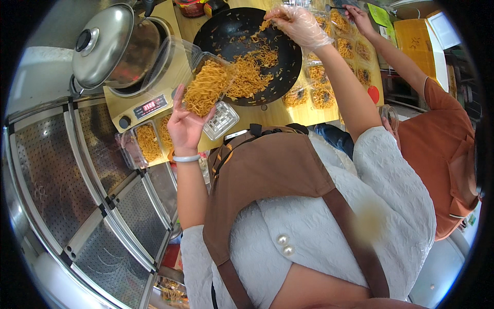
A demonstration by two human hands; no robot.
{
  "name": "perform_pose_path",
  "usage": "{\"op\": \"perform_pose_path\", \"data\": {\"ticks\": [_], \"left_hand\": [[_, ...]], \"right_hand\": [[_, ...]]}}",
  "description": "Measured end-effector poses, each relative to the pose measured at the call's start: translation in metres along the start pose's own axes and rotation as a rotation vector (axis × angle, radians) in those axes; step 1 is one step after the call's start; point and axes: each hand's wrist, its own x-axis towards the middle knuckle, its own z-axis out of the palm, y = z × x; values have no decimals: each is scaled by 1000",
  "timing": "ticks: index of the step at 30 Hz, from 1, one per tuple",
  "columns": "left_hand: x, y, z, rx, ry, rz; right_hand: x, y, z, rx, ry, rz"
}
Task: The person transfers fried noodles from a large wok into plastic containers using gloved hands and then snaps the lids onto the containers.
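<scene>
My left hand (188,125) holds up a clear plastic box filled with fried noodles (206,88), its transparent lid (177,50) hanging open on the far left side. Over the far right rim of a black wok (212,33), my right hand (295,25) wears a thin clear plastic glove and pinches a small clump of noodles (265,25). Loose noodles (249,75) with bits of vegetable lie in the wok, mostly on its near side. Just below the held box is an empty clear plastic container (221,120).
A lidded steel pot (102,46) stands at left behind a display panel (149,107). Filled noodle boxes sit at the near left (148,142) and in rows (322,96) right of the wok. A co-worker's hand (359,19) reaches over those rows. A cardboard box (420,48) is beyond.
</scene>
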Motion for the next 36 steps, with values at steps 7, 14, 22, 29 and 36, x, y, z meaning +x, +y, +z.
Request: {"op": "perform_pose_path", "data": {"ticks": [7,14,22,29,36], "left_hand": [[16,-11,7,25,8,-76],[27,-23,22,96,96,-91],[36,-28,28,-63,-88,-221],[32,-31,43,108,17,-175],[29,-50,40,201,-13,-256]], "right_hand": [[14,-58,-34,220,5,-10],[4,-97,-29,487,-98,30],[-21,-80,27,-101,-242,-341],[-30,-71,26,-152,-163,-210],[-69,-77,102,29,-200,-358]]}}
